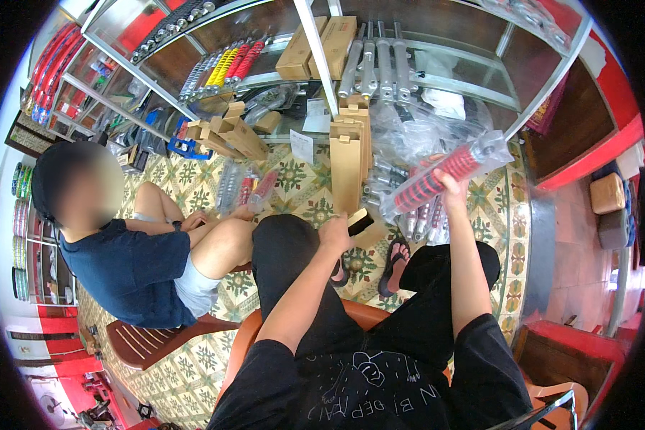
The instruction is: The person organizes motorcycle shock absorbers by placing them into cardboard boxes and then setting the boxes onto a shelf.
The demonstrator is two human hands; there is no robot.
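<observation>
My right hand [445,180] grips a red-spring shock absorber [430,185] wrapped in a clear plastic bag, raised and tilted over the floor. Lower and to the left, my left hand [335,234] is closed on an open cardboard box [361,228], narrow and brown, with its dark opening towards me. Just beyond that hand stand several tall, narrow cardboard boxes [346,172] with open tops. Under the raised shock absorber, more bagged shock absorbers [422,217] lie on the patterned tile floor.
A person [123,263] sits on a brown plastic chair [158,341] at the left, near bagged shock absorbers [244,188]. A glass shelf unit ahead holds fork legs [385,64], coil shock absorbers [226,67] and closed cardboard boxes [333,45]. Plastic bags [414,134] are heaped before it.
</observation>
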